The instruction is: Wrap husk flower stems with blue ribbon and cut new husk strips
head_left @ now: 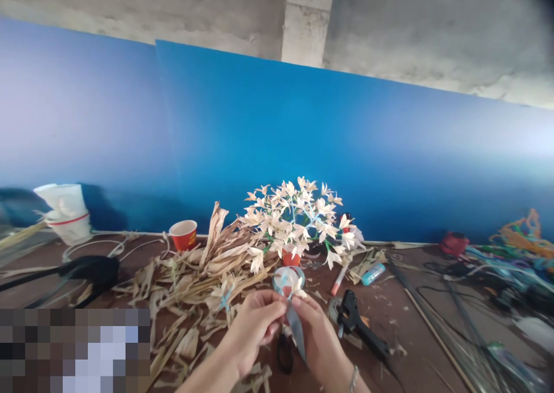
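In front of me, my left hand [258,317] and my right hand [315,326] meet with fingertips closed in a pinch. A small cream flower [296,289], like dried corn husk, shows just above the fingertips; its base is hidden by them. A blue-grey strip [296,328] hangs from the pinch, lying against my right hand. Right behind the fingers is a round pale-blue roll or dish [277,277], partly covered. Under my hands lies a black looped handle [284,352], perhaps of scissors. Farther back stands a bunch of similar cream flowers [298,211] in a red cup [291,257].
Dried husks [234,249] and scraps spread over the left and middle of the brown table. To the right lie a black glue gun [361,324], a marker [340,280] and a blue packet [373,274]. A red paper cup [183,237] stands at the back left; wires [433,324] lie right.
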`<state>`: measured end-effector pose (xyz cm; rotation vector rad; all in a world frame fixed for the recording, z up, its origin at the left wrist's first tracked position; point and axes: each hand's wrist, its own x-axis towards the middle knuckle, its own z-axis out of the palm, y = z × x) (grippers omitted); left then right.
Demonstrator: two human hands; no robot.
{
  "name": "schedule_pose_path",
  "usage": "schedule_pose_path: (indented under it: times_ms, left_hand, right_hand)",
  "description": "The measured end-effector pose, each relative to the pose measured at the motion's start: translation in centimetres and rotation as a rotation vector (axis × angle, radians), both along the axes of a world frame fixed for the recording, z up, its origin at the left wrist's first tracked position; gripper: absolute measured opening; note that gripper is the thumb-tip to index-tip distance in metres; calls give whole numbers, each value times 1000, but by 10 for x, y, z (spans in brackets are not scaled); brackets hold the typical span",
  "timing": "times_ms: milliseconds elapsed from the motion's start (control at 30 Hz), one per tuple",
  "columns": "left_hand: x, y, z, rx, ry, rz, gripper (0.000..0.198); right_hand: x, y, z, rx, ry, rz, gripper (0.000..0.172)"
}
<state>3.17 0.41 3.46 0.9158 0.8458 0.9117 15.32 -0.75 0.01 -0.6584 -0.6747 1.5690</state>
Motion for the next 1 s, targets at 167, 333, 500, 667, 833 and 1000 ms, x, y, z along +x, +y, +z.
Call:
schedule_pose_path:
  times_ms: [167,333,500,667,833,1000]
  left_hand:
    - [3,-3,-1,-83,-41,-47,19]
    - [3,-3,-1,139,240,-10,16]
    - [2,-3,-2,133,234,-2,14]
    - [1,0,-5,-54,-6,-84,17]
    - [2,1,-8,-9,49,-42,24]
    - [4,-1,-11,232,326,40,22]
  right_hand:
    - [-1,-2,-3,-67,50,-28,11]
    - [0,0,0,-15,23,-21,6]
    - [-3,-1,5,-44,27,-32,8]
    - [-3,-3,9,-24,-1,-54,12]
    - [-1,-2,12,19,-79,-34,11]
    - [1,1,4,41,-83,-50,10]
